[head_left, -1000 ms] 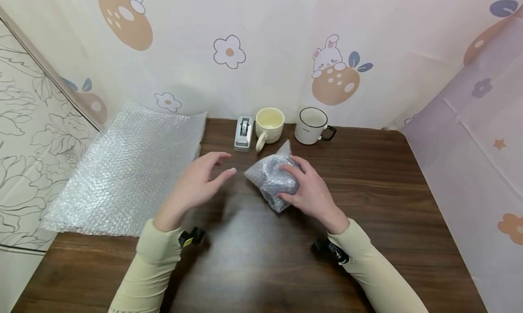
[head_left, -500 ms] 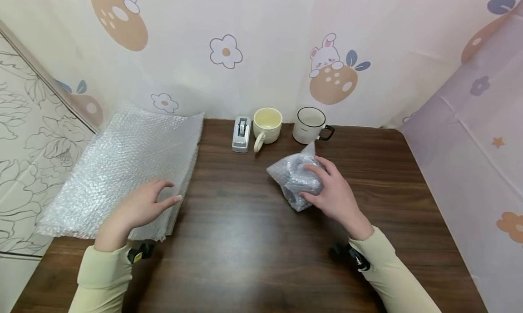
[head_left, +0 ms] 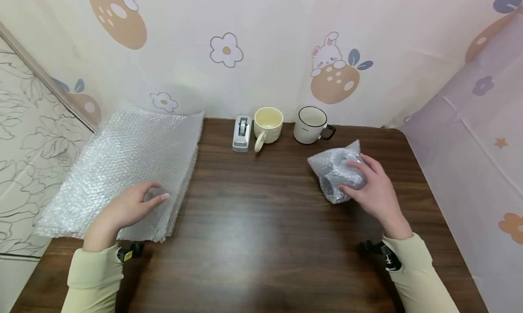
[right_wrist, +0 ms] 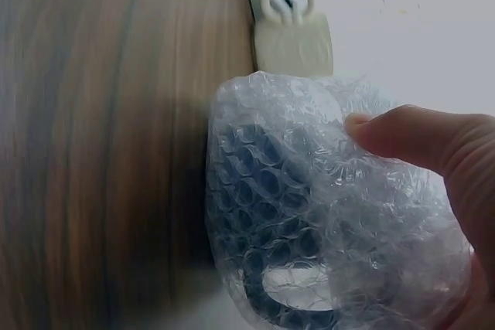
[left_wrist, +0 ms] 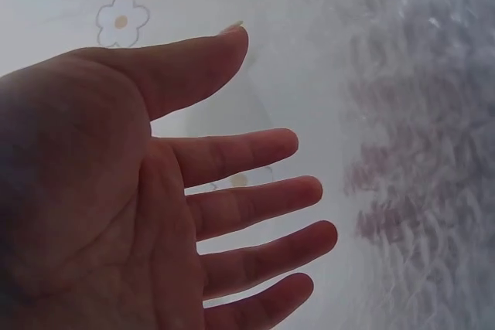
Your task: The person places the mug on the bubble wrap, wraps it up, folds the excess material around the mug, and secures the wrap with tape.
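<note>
A dark mug wrapped in bubble wrap (head_left: 333,170) is at the right side of the table. My right hand (head_left: 373,192) grips it from its right, thumb on the near side and fingers over the far side. In the right wrist view, a dark handle loop shows through the clear wrap of the wrapped mug (right_wrist: 271,191). Whether the bundle touches the table, I cannot tell. Over the stacked bubble wrap sheets (head_left: 130,145) at the left hovers my left hand (head_left: 126,208), its fingers relaxed and holding nothing. The left wrist view shows that hand (left_wrist: 170,199) apart from the bubble wrap (left_wrist: 433,113).
Along the back edge of the brown wooden table (head_left: 245,222) stand a grey tape dispenser (head_left: 242,135), a cream mug (head_left: 268,124) and a white mug (head_left: 309,126) with a black rim and handle. A printed curtain (head_left: 269,49) hangs right behind them.
My right hand has moved the wrapped mug rightward, from the middle to the right of the table. My left hand has drawn back leftward, over the bubble wrap sheets.
</note>
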`<state>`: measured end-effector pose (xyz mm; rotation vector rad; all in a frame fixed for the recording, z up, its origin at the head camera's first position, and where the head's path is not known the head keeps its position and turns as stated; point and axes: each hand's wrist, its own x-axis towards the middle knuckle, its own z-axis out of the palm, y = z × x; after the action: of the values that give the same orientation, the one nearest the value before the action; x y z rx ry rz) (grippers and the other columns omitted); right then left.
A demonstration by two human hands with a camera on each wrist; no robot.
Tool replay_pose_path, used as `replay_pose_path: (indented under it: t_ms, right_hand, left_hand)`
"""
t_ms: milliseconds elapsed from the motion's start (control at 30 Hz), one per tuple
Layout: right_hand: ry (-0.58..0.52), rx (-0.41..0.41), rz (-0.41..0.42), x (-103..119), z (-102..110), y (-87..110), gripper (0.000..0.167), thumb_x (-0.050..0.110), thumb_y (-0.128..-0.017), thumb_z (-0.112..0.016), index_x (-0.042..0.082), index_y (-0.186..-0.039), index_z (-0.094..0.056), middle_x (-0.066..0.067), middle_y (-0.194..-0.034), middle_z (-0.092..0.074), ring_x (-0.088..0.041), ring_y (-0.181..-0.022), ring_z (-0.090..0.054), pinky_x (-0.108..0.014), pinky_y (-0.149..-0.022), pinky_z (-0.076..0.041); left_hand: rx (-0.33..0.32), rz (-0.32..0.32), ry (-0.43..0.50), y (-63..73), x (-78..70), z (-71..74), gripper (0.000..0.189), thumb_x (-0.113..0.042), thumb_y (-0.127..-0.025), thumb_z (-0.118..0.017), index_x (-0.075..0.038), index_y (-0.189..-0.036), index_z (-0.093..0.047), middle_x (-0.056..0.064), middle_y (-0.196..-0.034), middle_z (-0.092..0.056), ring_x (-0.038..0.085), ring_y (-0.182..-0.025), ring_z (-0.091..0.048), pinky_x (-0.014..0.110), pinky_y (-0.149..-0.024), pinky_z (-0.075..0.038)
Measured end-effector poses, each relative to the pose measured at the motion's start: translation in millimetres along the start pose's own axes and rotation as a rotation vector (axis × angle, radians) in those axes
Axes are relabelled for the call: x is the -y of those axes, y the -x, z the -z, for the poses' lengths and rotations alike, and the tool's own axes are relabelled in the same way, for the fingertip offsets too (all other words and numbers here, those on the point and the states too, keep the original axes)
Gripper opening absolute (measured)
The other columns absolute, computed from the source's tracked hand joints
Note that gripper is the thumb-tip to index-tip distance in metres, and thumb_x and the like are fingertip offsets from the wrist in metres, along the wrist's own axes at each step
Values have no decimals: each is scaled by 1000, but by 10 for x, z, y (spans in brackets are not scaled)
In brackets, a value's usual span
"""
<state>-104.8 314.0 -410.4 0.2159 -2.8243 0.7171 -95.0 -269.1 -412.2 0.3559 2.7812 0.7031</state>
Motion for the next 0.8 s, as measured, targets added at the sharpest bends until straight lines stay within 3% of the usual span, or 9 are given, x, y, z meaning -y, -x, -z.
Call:
replay_pose_path:
  t_ms: [200,367,533,633,800]
  right_hand:
    - [24,-8,-65,-236,147,8,64,21,-75,-88,0,-129,-60,-27,-151,-35,-49,-134,-34,-68,-96,-33]
    - [61,-8,-96,-379,275,17,63,21,-76,-87,-3,-128,-61,-30,-151,-35,-53,-134,-33,-70,-96,-31]
    - [107,-11,-130,-503,395,25,61,20,-75,-88,-7,-124,-63,-33,-150,-34,-56,-133,-33,-71,-99,-29]
    - [116,-10,-152,-545,422,19,61,20,-76,-87,-8,-124,-63,-33,-150,-33,-55,-135,-31,-71,-101,-27]
    - [98,-6,-168,-565,383,5,63,20,-76,-87,-9,-125,-61,-31,-152,-31,-53,-137,-29,-70,-103,-26]
  left_hand:
    - [-4,-15,-67,-44,-50,-95,62,-48,-98,-59,6,-128,-57,31,-129,-56,53,-121,-48,65,-99,-36]
    - [40,81,-98,-64,-207,-175,85,-66,-92,-55,7,-135,-52,34,-140,-44,61,-127,-35,72,-100,-31]
    - [36,126,-147,-99,-319,-248,96,-75,-85,-55,5,-137,-51,33,-143,-41,60,-124,-36,74,-89,-39]
    - [19,134,-159,-111,-333,-266,90,-72,-87,-56,4,-135,-53,32,-142,-43,61,-122,-37,75,-85,-41]
    - [4,123,-167,-97,-318,-224,65,-54,-95,-59,1,-129,-57,31,-136,-50,60,-117,-45,72,-86,-42]
